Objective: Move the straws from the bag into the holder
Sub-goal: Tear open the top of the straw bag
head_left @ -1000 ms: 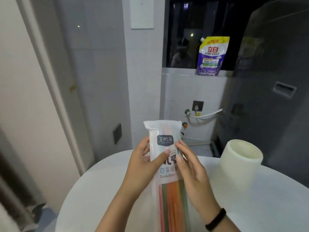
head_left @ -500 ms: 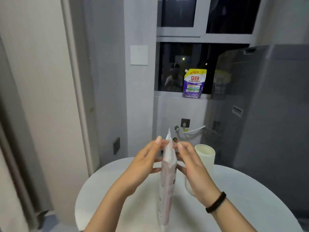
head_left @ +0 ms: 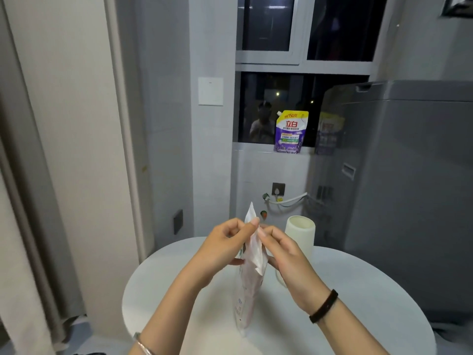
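Centrally, in the head view, we see the bag [head_left: 249, 278] standing upright and edge-on upon the round white table [head_left: 358, 303]. The left hand [head_left: 220, 252] and right hand [head_left: 289, 260] each pinch its upper edge. The cream holder [head_left: 299, 234] stands just beyond the right hand. We cannot make out the straws inside.

On the sill [head_left: 256, 149] ahead of me, the purple pouch [head_left: 290, 133] reads "立白" in red, with "150克" on its yellow top. My bag [head_left: 252, 267] stands edge-on, its print unreadable.
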`<state>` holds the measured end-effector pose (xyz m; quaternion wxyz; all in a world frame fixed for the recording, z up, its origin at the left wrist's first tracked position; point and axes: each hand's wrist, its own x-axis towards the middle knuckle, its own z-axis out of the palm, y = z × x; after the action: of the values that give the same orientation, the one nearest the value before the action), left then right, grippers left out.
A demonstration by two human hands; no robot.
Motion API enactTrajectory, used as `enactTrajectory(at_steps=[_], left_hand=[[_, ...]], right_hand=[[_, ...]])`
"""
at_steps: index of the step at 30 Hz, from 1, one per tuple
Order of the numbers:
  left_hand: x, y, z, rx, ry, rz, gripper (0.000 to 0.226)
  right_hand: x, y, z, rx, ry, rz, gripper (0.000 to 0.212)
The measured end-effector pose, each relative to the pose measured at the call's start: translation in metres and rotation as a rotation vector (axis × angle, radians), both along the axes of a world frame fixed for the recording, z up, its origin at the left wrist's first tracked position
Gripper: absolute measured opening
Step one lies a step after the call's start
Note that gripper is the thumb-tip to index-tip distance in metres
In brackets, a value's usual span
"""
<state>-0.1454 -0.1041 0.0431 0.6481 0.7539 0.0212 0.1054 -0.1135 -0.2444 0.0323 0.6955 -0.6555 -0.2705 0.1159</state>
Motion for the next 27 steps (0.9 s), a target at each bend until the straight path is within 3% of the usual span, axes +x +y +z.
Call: enactTrajectory(at_steps=[14, 22, 27], left_hand=[[-0.009, 0.002, -0.003, 0.013, -0.025, 0.021, 0.036], [-0.01, 0.0, -0.003, 0.06, -0.065, 0.042, 0.032], [-0.006, -0.001, -0.004, 0.159, -0.091, 0.121, 0.044]], right_hand=[[-0.004, 0.009, -0.006, 0.018, 0.061, -0.021, 0.027], [0.002, 0.01, -0.005, -0.109, -0.005, -0.04, 0.028], [0.0, 0.016, -0.005, -0.116, -0.036, -0.032, 0.027]])
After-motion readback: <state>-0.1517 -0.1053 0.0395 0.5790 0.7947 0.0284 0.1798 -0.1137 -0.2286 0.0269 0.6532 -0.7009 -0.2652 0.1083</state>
